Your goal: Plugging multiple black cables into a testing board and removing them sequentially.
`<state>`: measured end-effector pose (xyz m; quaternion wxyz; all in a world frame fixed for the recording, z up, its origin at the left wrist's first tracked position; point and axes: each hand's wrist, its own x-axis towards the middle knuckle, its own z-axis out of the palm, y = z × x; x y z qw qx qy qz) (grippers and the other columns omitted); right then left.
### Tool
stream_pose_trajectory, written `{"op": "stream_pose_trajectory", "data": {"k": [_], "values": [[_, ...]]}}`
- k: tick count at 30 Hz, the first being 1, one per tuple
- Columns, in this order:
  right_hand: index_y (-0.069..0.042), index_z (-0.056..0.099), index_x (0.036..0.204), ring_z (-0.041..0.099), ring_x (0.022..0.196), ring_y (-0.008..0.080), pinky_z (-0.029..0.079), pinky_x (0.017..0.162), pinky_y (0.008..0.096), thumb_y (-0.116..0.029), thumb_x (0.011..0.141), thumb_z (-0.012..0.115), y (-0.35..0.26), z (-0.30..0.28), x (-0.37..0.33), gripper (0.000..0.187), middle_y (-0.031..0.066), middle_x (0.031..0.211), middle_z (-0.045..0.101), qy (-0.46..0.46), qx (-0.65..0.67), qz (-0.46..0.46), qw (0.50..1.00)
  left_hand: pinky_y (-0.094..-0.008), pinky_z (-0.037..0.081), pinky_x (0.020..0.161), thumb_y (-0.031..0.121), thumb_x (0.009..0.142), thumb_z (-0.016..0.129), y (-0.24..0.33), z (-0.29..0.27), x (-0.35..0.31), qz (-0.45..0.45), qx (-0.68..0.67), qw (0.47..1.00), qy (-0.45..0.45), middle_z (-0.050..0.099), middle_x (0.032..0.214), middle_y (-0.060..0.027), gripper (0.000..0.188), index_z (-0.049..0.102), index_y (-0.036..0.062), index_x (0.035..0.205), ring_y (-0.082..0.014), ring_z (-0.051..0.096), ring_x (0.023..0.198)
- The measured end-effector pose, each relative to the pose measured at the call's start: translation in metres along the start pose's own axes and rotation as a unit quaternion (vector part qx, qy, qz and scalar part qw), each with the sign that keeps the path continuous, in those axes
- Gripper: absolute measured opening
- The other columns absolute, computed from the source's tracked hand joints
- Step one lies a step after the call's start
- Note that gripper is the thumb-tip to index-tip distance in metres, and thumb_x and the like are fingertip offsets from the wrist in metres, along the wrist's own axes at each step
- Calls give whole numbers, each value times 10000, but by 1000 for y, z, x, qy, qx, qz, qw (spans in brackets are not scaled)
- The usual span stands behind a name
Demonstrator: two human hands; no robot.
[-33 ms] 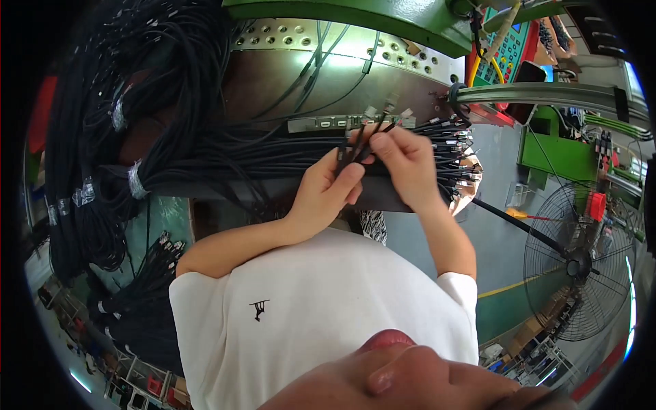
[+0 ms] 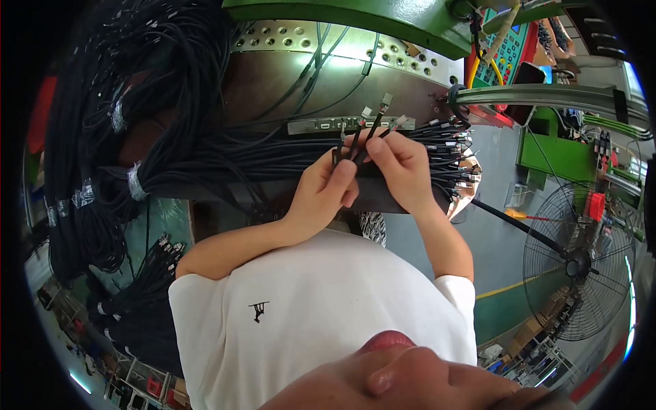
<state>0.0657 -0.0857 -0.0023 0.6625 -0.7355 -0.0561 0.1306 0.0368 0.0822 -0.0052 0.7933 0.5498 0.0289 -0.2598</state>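
Several black cables with pale connector ends are fanned out between my hands. My left hand is closed round them, its thumb pressed on top and its fingers curled underneath. On the other side, my right hand pinches one cable between thumb and fingertips, close to its connector. Just beyond my fingers lies a narrow metal fixture bar with small slots, partly covered by the cables and my hands. A thick bundle of black cables runs along the bench behind my hands, its connector ends to the right.
Tied coils of black cable hang at the left. A green machine beam and a perforated metal plate stand at the back. To the right are a control panel, a metal rail and a caged fan.
Both hands have shifted slightly left. The fanned connectors have moved, with the rightmost one now lower and tilted more to the right.
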Motion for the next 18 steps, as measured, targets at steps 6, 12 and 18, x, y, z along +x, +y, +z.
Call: {"op": "stream_pose_trajectory", "data": {"k": [6, 12, 18], "values": [[-35, 618, 1036, 573, 782, 235, 469, 682, 340, -70, 797, 638, -12, -8, 10, 243, 68, 867, 599, 178, -431, -287, 837, -202, 273, 431, 349, 998, 451, -2, -12, 5, -23, -28, 999, 34, 431, 534, 26, 340, 534, 46, 1127, -39, 358, 454], [-44, 594, 972, 575, 787, 228, 477, 680, 325, -68, 744, 630, 0, -11, 31, 232, 61, 889, 571, 86, -549, -396, 731, -193, 305, 446, 312, 1002, 449, -1, -13, -5, -85, -73, 993, 22, 487, 588, -13, 256, 502, 63, 1030, -49, 383, 474], [-51, 552, 861, 597, 846, 268, 482, 714, 363, -44, 666, 691, 10, 2, 35, 240, 89, 953, 604, 30, -487, -331, 808, -188, 329, 469, 338, 1004, 439, 2, -17, -17, -69, -81, 994, 4, 521, 625, -19, 278, 482, 64, 1023, -51, 411, 499]]}}
